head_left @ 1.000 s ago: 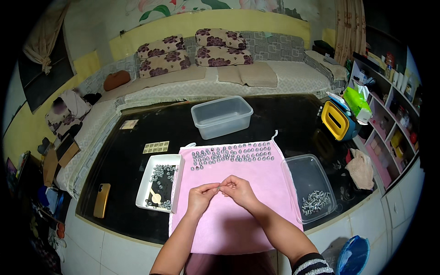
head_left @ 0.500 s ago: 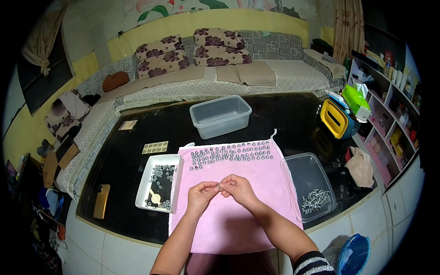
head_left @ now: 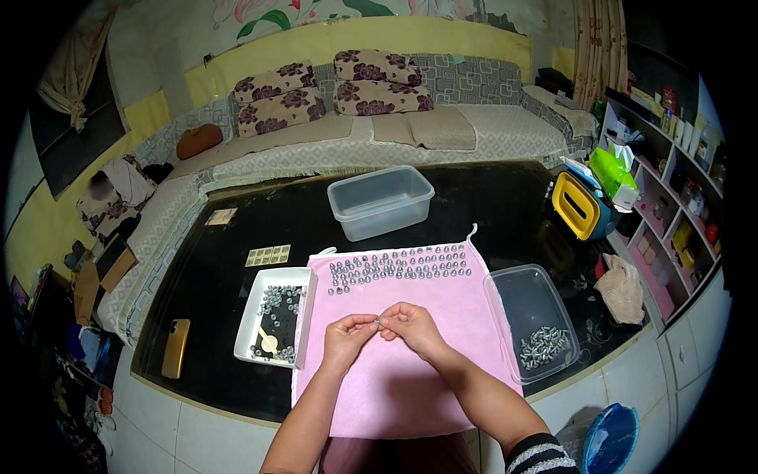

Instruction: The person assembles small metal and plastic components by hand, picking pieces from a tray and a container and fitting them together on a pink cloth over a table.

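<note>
Over the pink cloth, my left hand and my right hand meet fingertip to fingertip. Both are closed in a pinch on one small silvery metal part, mostly covered by the fingers. Beyond them, several rows of small metal pieces stand on the cloth, with a short row at the left. Left of my hands is a white box of small round metal pieces like nuts, with a cream spoon-like piece. At right, a clear shallow tray holds a heap of screw-like metal pieces.
A clear plastic tub stands behind the cloth on the black table. A gold phone and a sheet of labels lie at left. At right are a yellow-and-blue tissue box, a beige cloth and, below, a blue bucket.
My fingertips have shifted very slightly around the small metal part. Otherwise the hands and the rows stay in place.
</note>
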Available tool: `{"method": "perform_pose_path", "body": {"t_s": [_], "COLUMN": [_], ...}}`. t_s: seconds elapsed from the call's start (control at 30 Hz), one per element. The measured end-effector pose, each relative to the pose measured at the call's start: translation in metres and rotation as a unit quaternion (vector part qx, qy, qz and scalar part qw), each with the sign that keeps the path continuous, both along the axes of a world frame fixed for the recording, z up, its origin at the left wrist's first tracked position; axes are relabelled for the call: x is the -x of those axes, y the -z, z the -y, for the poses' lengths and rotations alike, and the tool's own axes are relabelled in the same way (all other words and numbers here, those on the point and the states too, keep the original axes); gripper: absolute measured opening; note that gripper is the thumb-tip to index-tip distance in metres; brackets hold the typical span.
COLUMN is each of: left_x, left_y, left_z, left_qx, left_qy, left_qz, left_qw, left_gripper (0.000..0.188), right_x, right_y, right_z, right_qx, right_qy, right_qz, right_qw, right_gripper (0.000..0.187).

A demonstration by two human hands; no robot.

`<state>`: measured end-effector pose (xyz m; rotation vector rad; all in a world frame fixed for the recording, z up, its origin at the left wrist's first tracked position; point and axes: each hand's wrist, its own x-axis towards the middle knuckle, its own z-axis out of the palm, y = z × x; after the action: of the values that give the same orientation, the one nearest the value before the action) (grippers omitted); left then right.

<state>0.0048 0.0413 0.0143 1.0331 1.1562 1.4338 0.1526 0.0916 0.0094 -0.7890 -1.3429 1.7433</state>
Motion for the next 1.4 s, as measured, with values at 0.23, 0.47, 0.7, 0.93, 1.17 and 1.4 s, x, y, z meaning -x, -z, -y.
{"method": "perform_pose_path", "body": {"t_s": [0.23,0.47,0.7,0.93,1.17,1.4], "left_x": [-0.0001,-0.0014,-0.0004,0.0001,-0.0006,-0.0004], "left_y": [0.0008,-0.0003,0.0015,0.0026,0.0011,0.0011], "left_z": [-0.0004,-0.0003,-0.0008,-0.0014,-0.0003,-0.0004], "left_qx": [-0.010,-0.004,-0.004,-0.005,-0.013,-0.022], "left_qy": [0.001,-0.020,-0.024,-0.008,-0.002,-0.008], "left_qz": [-0.003,-0.036,-0.032,-0.024,-0.027,-0.014], "left_qw": [1.000,0.999,0.999,1.000,1.000,1.000], "left_gripper": [0.015,0.014,0.014,0.015,0.014,0.014], "right_x": [0.0011,0.0043,0.0036,0.0018,0.0015,0.0021], "right_y": [0.0008,-0.0019,0.0010,-0.0031,-0.0037,-0.0019], "right_z": [0.0008,0.0049,0.0046,0.0039,0.0041,0.0061], "right_qx": [-0.017,-0.039,-0.030,-0.032,-0.021,-0.029], "right_qy": [0.009,0.038,0.029,0.025,0.023,0.029], "right_qz": [0.013,0.048,0.023,0.044,0.049,0.028], "right_qw": [1.000,0.997,0.999,0.998,0.998,0.999], "right_gripper": [0.010,0.012,0.014,0.014,0.014,0.016]}}
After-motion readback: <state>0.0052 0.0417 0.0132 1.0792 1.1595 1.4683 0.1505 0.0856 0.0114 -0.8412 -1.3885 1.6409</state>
